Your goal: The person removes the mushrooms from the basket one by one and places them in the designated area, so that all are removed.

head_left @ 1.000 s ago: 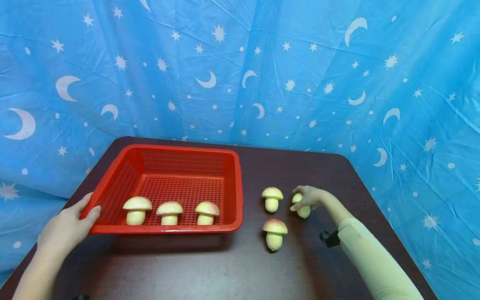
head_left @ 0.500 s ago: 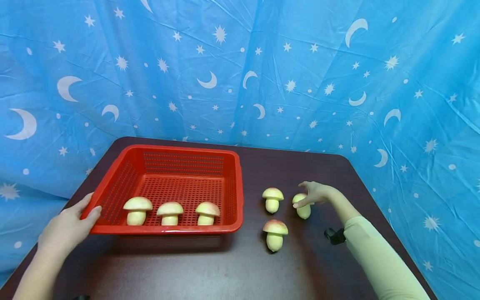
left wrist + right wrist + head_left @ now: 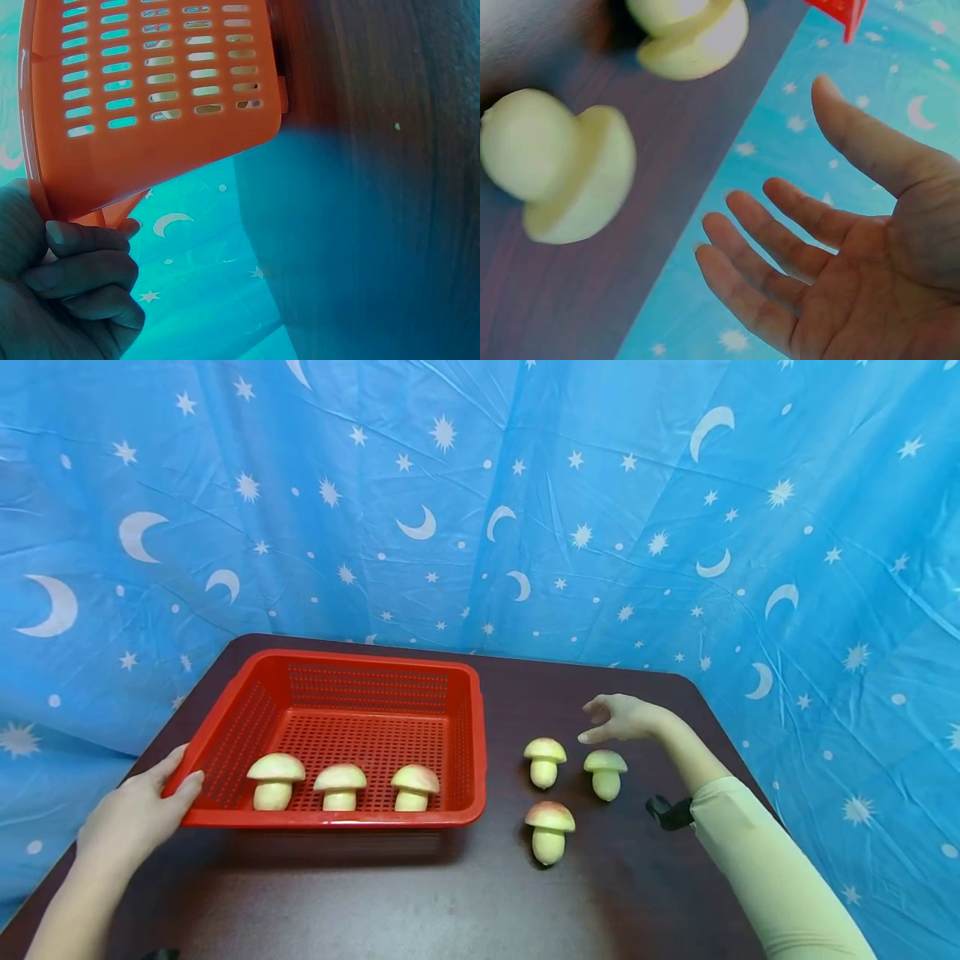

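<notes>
My left hand [image 3: 135, 814] grips the left rim of a red plastic basket [image 3: 480, 752], its fingers curled round the edge in the left wrist view. Along the basket's front side stand three toy mushrooms, a left one [image 3: 275, 781], a middle one [image 3: 340, 787] and a right one [image 3: 414, 787]. Above the table, my right hand [image 3: 626, 718] holds nothing, and its fingers are spread loosely in the right wrist view. Just below it lies a pale green mushroom [image 3: 605, 774]. Two others, a back mushroom [image 3: 544, 762] and a front mushroom [image 3: 550, 832], lie between it and the basket.
A dark brown table [image 3: 360, 902] carries everything. Behind and beside it hangs a blue curtain [image 3: 480, 510] printed with white moons and stars. A black strap [image 3: 669, 812] shows at the right wrist.
My right hand has let go of the rightmost mushroom and risen up and back from it, leaving it on the table. The left hand and basket stay put.
</notes>
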`<state>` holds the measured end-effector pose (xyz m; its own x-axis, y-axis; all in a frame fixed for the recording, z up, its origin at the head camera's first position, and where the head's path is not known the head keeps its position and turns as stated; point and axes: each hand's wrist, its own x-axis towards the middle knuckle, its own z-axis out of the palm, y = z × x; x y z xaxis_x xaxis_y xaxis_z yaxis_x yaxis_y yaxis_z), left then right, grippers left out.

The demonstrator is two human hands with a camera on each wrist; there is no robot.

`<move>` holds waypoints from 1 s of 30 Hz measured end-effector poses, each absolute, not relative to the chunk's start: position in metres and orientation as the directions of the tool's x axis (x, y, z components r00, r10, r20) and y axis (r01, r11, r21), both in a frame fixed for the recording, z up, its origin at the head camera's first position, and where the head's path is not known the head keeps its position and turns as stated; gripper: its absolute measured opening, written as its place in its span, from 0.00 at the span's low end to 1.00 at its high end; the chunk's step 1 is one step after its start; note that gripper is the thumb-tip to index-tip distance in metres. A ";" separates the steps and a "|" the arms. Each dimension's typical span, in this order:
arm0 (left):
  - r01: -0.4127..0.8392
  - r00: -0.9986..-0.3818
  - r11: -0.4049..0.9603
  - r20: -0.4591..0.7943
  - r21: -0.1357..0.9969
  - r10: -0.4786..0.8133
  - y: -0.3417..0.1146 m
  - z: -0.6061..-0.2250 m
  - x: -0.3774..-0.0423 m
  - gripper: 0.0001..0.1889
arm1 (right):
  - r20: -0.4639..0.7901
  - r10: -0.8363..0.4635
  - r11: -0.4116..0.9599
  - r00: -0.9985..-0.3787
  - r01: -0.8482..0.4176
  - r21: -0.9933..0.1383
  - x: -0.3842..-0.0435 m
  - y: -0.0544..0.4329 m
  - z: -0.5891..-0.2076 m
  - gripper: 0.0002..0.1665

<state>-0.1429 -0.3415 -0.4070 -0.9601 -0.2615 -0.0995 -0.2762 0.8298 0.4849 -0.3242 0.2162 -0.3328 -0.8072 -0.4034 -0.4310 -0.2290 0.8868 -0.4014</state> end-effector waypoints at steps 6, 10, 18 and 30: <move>-0.274 -0.960 0.828 -0.092 0.488 -0.264 -0.341 -0.407 -0.142 0.40 | -0.408 -0.430 0.859 -0.805 -0.226 -0.459 -0.324 0.197 -0.322 0.22; -0.275 -0.960 0.828 -0.091 0.489 -0.264 -0.341 -0.406 -0.142 0.40 | -0.371 -0.469 0.822 -0.802 -0.243 -0.514 -0.321 0.184 -0.313 0.15; -0.275 -0.960 0.829 -0.095 0.487 -0.263 -0.341 -0.406 -0.142 0.40 | -0.294 -0.525 0.770 -0.799 -0.298 -0.564 -0.314 0.156 -0.299 0.08; -0.280 -0.958 0.828 -0.089 0.486 -0.272 -0.342 -0.409 -0.143 0.40 | -0.273 -0.610 0.682 -0.744 -0.316 -0.660 -0.307 0.106 -0.281 0.08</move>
<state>-0.1428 -0.3419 -0.4086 -0.9581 -0.2720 -0.0895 -0.2804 0.8279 0.4857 -0.3073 0.1065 -0.2807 -0.7440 -0.6097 -0.2733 -0.3160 0.6815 -0.6600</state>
